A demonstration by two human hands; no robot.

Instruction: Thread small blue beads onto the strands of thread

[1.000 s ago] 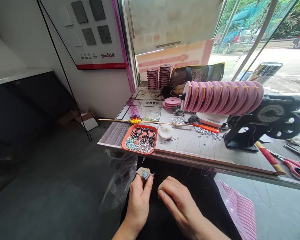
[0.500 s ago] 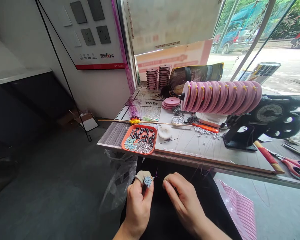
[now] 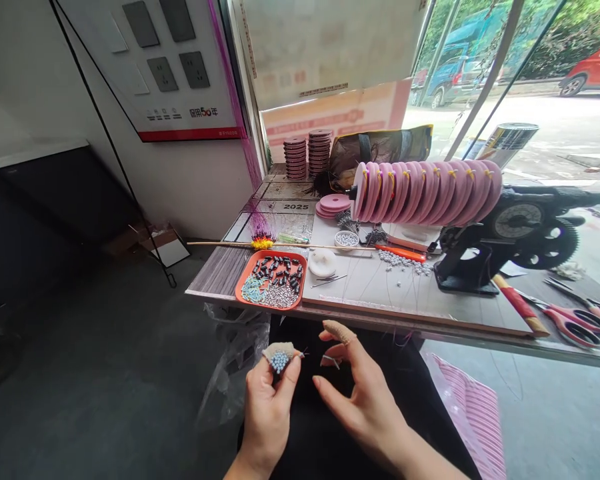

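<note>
My left hand (image 3: pixel 273 403) pinches a bundle of thin pieces with pale blue round ends (image 3: pixel 280 362) between thumb and index finger. A beige wrap (image 3: pixel 279 348) covers that index finger, behind the bundle. Fine thread-like ends stick out at the bundle's right. To the right, my right hand (image 3: pixel 363 390) is apart from the bundle, thumb and index finger spread. Its index fingertip wears a beige wrap (image 3: pixel 341 331) too. By its curled middle fingers shows a small silvery piece (image 3: pixel 331 361); I cannot tell whether they grip it.
An orange tray (image 3: pixel 239 291) of small parts sits at the table's near left. Behind it lies a thin stick (image 3: pixel 220 244) with yellow tufts. Pink discs (image 3: pixel 425 193) fill a black cranked machine (image 3: pixel 473 270). Scissors (image 3: pixel 573 320) lie at the right, loose grey beads (image 3: pixel 405 263) mid-table.
My right hand has opened from a pinch, its index finger lifting away from the thumb. The left hand still holds the bundle, its blue ends now facing me more. The whole view has shifted slightly.
</note>
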